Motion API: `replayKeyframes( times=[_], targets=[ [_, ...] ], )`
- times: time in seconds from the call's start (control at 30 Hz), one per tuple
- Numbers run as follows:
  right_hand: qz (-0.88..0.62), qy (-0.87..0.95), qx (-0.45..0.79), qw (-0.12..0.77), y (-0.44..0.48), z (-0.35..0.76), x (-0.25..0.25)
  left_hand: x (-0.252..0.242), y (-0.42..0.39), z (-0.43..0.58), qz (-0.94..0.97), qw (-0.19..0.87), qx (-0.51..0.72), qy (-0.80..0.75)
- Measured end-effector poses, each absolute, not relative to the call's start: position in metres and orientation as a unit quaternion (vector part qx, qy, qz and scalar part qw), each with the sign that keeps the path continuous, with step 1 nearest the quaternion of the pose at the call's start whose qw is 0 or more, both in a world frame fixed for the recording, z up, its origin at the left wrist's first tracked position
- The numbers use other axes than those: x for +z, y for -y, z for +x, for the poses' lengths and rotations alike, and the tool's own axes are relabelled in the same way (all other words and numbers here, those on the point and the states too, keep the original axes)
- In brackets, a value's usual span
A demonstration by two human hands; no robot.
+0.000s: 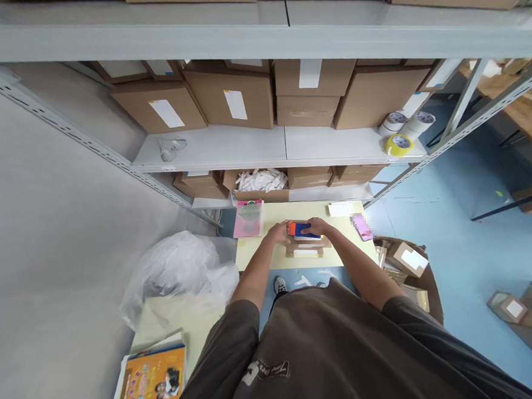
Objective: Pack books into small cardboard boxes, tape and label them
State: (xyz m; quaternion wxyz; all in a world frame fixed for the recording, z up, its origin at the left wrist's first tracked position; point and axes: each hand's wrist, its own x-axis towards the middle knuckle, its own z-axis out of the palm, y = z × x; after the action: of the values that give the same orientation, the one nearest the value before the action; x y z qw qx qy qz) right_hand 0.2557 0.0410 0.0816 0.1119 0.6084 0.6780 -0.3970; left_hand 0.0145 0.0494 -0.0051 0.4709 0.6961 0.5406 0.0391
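A small blue-and-orange block-shaped item lies between my hands over the worktable; its exact kind is too small to make out. My right hand grips its blue end from the right, a finger or thumb lying across the top. At the orange end, my left hand curls its fingers around the side. Directly under the item is a piece of brown cardboard packaging, with a pale label on its near side. My hands partly cover both the item and the cardboard.
Pink-covered papers, a white paper stack and a pinkish-purple object lie on the pale table. Shelving with cartons and tape rolls rises ahead. Plastic wrap is left; a carton-filled bin stands right.
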Motion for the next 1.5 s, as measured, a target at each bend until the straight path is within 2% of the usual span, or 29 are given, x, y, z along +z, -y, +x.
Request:
replayKeyframes(
  times=[0.13,0.3,0.67,0.8,1.0,1.17,1.37,1.5],
  targets=[
    [0.611,-0.679,-0.384,0.139,-0.038,0.258,0.086,-0.003,-0.054,0.016,0.745,0.391,-0.09,-0.533],
    [0.618,-0.687,-0.354,0.145,-0.032,0.268,0.084,-0.002,-0.051,0.03,0.733,0.356,-0.15,-0.561],
    [0.621,-0.679,-0.369,0.131,-0.023,0.299,0.079,-0.003,-0.042,0.055,0.741,0.358,-0.163,-0.545],
    [0.632,-0.676,-0.348,0.15,-0.02,0.315,0.075,-0.006,-0.04,0.059,0.747,0.35,-0.164,-0.541],
    [0.653,-0.655,-0.348,0.152,-0.005,0.374,0.077,-0.007,-0.041,0.061,0.745,0.358,-0.138,-0.545],
    [0.679,-0.632,-0.336,0.164,0.014,0.438,0.077,-0.002,-0.042,0.063,0.738,0.369,-0.143,-0.547],
    [0.69,-0.607,-0.369,0.139,0.026,0.485,0.074,0.006,-0.04,0.073,0.74,0.355,-0.186,-0.541],
    [0.7,-0.587,-0.379,0.145,0.033,0.513,0.074,0.007,-0.039,0.076,0.738,0.364,-0.17,-0.542]
  ],
)
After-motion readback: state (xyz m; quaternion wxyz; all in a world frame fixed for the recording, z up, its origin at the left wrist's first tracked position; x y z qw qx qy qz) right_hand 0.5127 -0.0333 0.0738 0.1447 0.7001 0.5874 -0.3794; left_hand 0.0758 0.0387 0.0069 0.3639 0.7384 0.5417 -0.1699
